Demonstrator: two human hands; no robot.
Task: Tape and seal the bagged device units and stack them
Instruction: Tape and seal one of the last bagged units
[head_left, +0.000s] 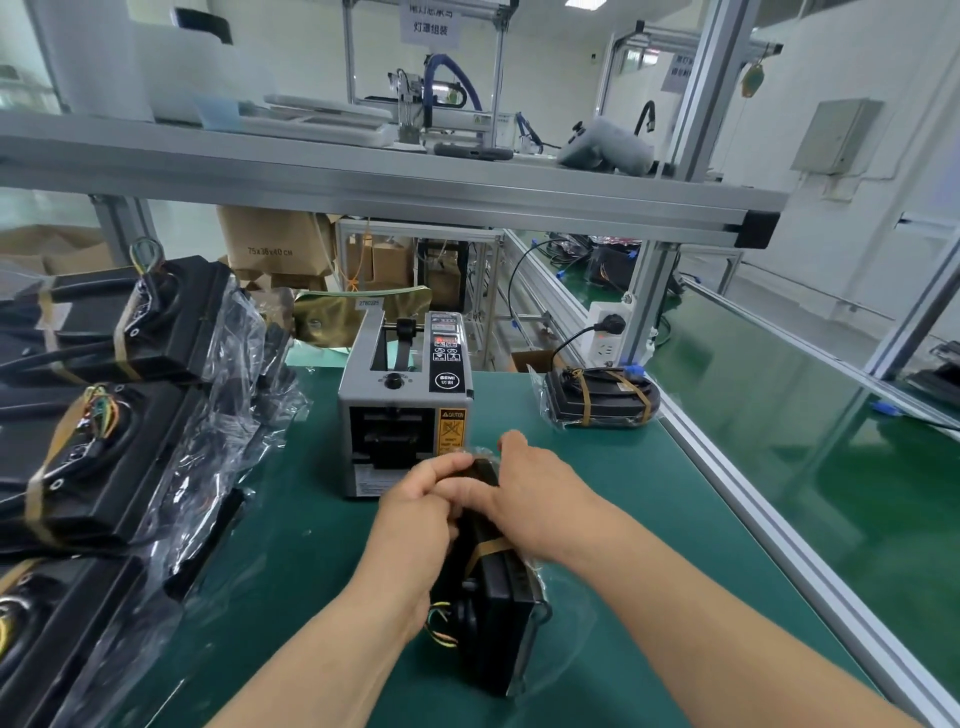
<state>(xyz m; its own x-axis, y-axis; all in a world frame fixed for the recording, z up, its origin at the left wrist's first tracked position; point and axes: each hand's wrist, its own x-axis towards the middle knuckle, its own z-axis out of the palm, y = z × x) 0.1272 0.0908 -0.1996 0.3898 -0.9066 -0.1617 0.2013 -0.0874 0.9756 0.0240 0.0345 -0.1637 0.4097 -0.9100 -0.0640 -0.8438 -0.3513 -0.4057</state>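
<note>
While left hand (415, 525) grips bagged unit (501, 618), right hand (537, 499) clasps top.

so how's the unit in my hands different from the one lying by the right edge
The held unit stands on edge, gripped by the left hand and right hand; the far unit lies flat, untouched. The held unit shows one tape band, the far unit two. Both are black and bagged.

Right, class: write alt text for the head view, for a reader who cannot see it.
The left hand and right hand grip a bagged device unit on edge on a green mat, before a grey tape dispenser. More bagged units lie piled at left; another unit sits at right.
</note>
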